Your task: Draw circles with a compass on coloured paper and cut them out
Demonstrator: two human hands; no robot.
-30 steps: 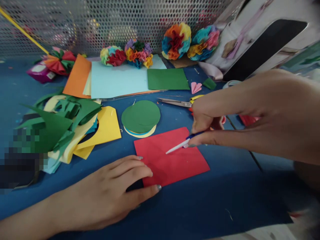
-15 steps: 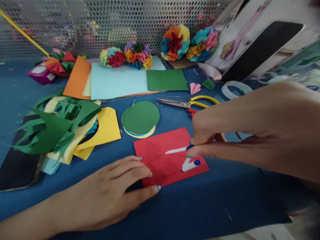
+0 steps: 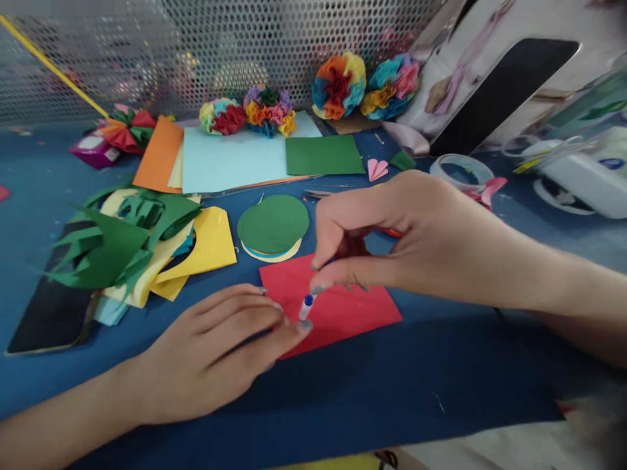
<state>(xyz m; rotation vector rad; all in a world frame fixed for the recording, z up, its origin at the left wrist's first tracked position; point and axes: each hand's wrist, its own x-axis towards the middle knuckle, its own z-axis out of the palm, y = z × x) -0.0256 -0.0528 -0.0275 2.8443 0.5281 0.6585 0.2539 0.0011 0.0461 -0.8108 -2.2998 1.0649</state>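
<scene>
A red sheet of paper [image 3: 353, 307] lies on the blue table. Over its upper left part, my right hand [image 3: 367, 248] pinches a small tool, mostly hidden, with a bit of dark blue showing between thumb and forefinger. Just below these fingertips is the tool's white, blue-ended part [image 3: 306, 308]. The thumb and forefinger of my left hand [image 3: 225, 346] close at its lower end, over the sheet's left edge. Behind the sheet sits a stack of green paper circles [image 3: 274, 223], with yellow and blue ones underneath.
Green and yellow paper scraps [image 3: 108, 241] cover part of a dark phone [image 3: 49, 320] at left. Light blue paper [image 3: 235, 160] and a green sheet [image 3: 323, 155] lie at the back, near paper flowers [image 3: 339, 86]. Scissors [image 3: 321, 193] are partly behind my right hand; a tape roll [image 3: 462, 173] is beyond.
My right hand has moved left and slightly up with the tool. My left thumb and forefinger now meet the tool's white, blue-ended part. The view has shifted slightly.
</scene>
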